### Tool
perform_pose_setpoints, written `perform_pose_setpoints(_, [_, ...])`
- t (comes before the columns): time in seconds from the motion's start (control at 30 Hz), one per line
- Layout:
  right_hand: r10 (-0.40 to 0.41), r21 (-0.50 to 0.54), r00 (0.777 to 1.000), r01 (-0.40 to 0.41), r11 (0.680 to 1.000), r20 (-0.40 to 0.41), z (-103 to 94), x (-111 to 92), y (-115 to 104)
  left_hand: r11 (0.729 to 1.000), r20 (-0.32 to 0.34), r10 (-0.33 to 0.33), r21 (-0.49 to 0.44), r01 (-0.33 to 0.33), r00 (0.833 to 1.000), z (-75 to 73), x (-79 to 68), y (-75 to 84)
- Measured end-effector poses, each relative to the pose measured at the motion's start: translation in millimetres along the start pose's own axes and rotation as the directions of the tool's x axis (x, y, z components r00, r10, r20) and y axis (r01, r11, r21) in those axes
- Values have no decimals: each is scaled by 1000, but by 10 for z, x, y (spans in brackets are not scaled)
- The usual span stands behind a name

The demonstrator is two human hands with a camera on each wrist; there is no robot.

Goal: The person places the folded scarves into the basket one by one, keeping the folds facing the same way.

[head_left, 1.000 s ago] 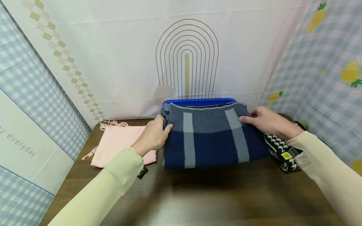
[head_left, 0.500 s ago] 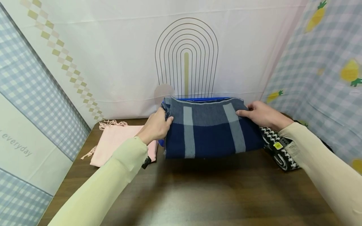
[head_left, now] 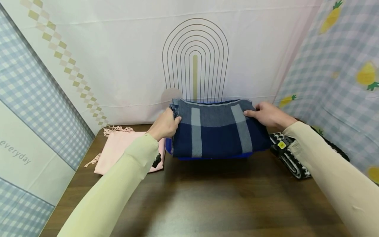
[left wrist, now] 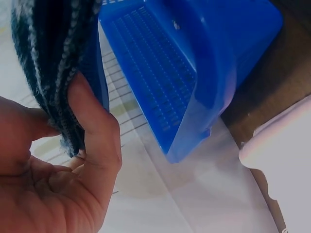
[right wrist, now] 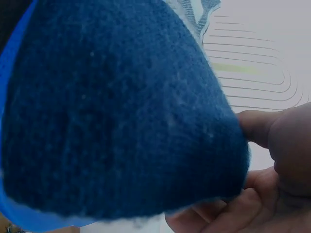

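A folded navy and grey scarf [head_left: 217, 138] with pale stripes hangs between my two hands, over a blue plastic basket [head_left: 213, 157]. My left hand [head_left: 164, 125] pinches its left edge, thumb in front; the left wrist view shows the stacked layers [left wrist: 58, 73] between thumb and fingers. At the right edge, my right hand [head_left: 269, 115] grips the cloth with the thumb on the near face and the other fingers behind. Most of the basket is hidden by the scarf in the head view, but its slotted inner wall [left wrist: 150, 63] shows in the left wrist view.
A folded pink scarf [head_left: 118, 148] with fringe lies at the left of the wooden table [head_left: 207, 197]. Under my right forearm lies a rolled black and white houndstooth scarf [head_left: 291, 161]. A white cloth backdrop [head_left: 124, 65] stands right behind the basket.
Both hands have carried the navy scarf up and away from me, a little leftward on the right side. More of the basket's front now shows beneath it.
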State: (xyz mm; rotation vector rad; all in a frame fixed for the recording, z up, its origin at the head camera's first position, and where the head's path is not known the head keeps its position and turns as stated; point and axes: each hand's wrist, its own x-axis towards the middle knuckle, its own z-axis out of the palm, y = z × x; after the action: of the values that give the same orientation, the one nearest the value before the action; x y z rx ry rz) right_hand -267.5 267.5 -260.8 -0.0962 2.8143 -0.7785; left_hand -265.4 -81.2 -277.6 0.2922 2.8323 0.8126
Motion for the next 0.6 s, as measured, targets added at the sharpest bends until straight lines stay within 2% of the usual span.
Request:
perform_pose_setpoints(0.4, [45, 2, 999, -45, 999, 3, 14, 209, -70, 997, -34, -54, 44, 56, 998, 11, 218, 40])
perform_pose_setpoints(0.6, [59, -34, 998, -59, 998, 1, 25, 287, -76, 997, -49, -64, 46, 66, 997, 20, 310, 38])
